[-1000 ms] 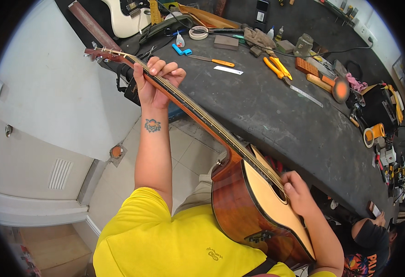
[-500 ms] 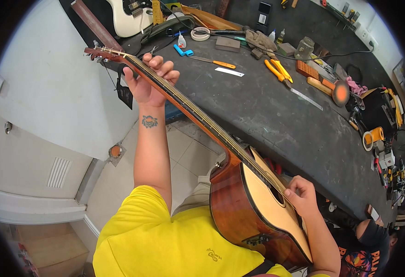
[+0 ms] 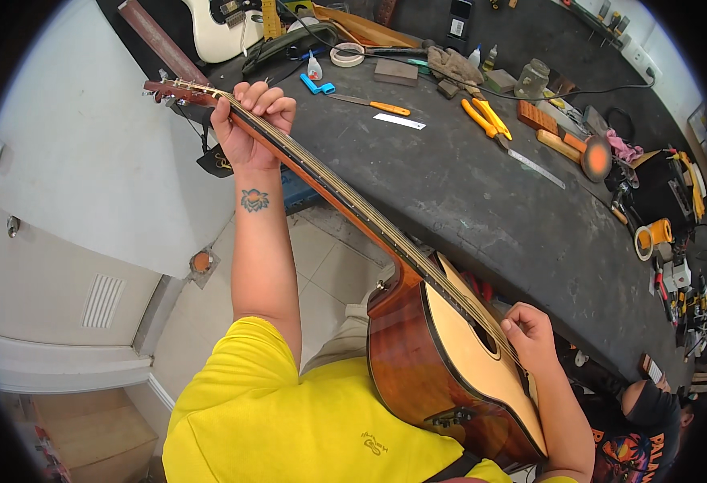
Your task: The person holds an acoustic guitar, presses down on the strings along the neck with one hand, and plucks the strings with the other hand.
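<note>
An acoustic guitar [image 3: 482, 378] with a pale top and reddish-brown sides rests against my body, its neck slanting up to the left. My left hand [image 3: 250, 129] grips the guitar neck [image 3: 329, 179] close to the headstock [image 3: 178, 92]. Its thumb is on the near side, and its fingers curl over the strings. Beside the sound hole [image 3: 485, 338], my right hand [image 3: 529, 332] is closed at the strings, with thumb and forefinger together. Whether a pick sits between them is hidden. The right forearm lies over the guitar body.
A dark workbench [image 3: 442, 173] runs along the far side. On it lie a blue string winder [image 3: 316, 85], an orange-handled knife [image 3: 390, 108], yellow-handled pliers [image 3: 486, 121] and a hammer [image 3: 593, 157]. A white electric guitar [image 3: 217, 36] is at the back left. Another person [image 3: 639, 427] is low on the right.
My left hand has shifted slightly up the neck toward the headstock, and its fingers have curled closer onto the strings. The right hand's thumb has lifted a little and moved in against its forefinger.
</note>
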Demonstrator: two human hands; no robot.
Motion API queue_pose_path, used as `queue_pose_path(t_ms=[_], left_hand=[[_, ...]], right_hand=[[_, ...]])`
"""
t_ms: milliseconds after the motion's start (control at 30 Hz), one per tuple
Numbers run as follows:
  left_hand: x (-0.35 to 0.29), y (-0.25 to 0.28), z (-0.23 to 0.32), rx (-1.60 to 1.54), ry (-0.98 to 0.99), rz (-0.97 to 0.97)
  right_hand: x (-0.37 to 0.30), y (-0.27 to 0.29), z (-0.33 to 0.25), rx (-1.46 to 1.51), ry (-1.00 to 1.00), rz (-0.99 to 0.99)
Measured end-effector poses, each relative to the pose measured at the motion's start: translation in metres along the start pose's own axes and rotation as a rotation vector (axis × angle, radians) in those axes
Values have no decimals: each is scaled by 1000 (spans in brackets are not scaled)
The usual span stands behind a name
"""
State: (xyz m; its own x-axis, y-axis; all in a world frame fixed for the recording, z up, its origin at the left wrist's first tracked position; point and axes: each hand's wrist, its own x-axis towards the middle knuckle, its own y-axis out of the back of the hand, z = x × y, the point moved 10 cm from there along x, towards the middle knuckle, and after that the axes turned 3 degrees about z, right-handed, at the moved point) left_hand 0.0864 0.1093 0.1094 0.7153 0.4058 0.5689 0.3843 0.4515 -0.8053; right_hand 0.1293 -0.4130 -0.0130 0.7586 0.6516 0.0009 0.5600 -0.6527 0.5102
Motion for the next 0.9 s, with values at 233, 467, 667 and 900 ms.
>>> queue_pose_path(t_ms=[233, 467, 667, 900], left_hand=[[-4, -4, -5, -15, 8, 1], [-5, 8, -2, 98, 65, 104], [-7, 1, -1, 111, 68, 100], [-6, 4, -2, 114, 45, 98]], right_hand=[[0, -7, -4, 31, 6, -37], [-5, 0, 10, 115, -120, -13], [0, -7, -28, 105, 137, -110], [-2, -10, 0, 78, -13, -73]])
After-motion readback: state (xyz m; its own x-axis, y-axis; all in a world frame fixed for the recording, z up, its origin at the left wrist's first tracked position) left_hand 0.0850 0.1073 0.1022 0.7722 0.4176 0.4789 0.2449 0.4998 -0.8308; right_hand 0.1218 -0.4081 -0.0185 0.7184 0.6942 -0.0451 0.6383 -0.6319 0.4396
